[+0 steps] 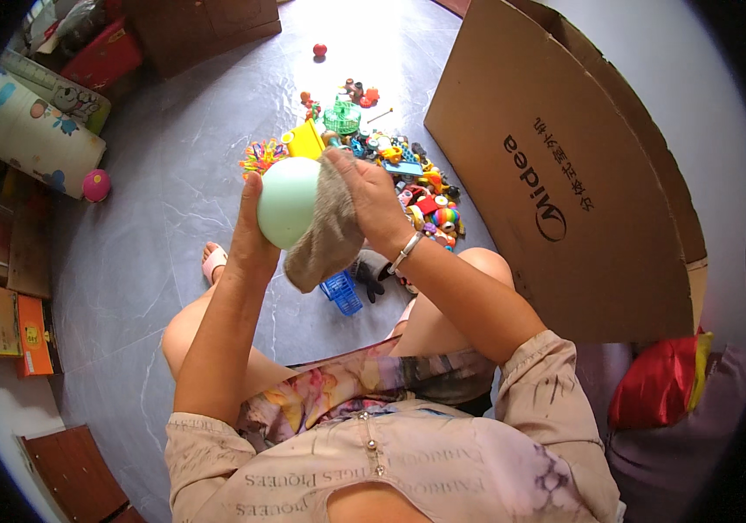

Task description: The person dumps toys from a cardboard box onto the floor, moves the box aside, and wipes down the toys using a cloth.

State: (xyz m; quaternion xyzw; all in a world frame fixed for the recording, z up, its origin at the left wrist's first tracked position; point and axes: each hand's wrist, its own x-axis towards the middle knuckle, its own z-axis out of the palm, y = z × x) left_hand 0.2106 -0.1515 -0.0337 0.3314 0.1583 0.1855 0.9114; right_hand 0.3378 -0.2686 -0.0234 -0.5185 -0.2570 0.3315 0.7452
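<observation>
A pale green ball (pixel 286 202) is held up above the floor, its left side in my left hand (pixel 252 225). My right hand (pixel 376 199) grips a grey-brown cloth (pixel 330 238) and presses it against the ball's right side. One end of the cloth hangs below the ball. Under the cloth, a blue plastic toy basket (pixel 343 292) lies on the floor, beside a dark grey item (pixel 370 271) that is partly hidden. Beyond my hands sit a yellow toy bin (pixel 306 140), a multicoloured spiky toy ball (pixel 264 157) and a green plastic basket (pixel 342 118).
Several small toys (pixel 428 202) are heaped right of my hands. A large Midea cardboard box (pixel 562 176) stands at the right. Farther off lies a red ball (pixel 320 50). A pink ball (pixel 96 185) rests at the left by a patterned roll (pixel 39 134). Cartons (pixel 36 337) line the left wall.
</observation>
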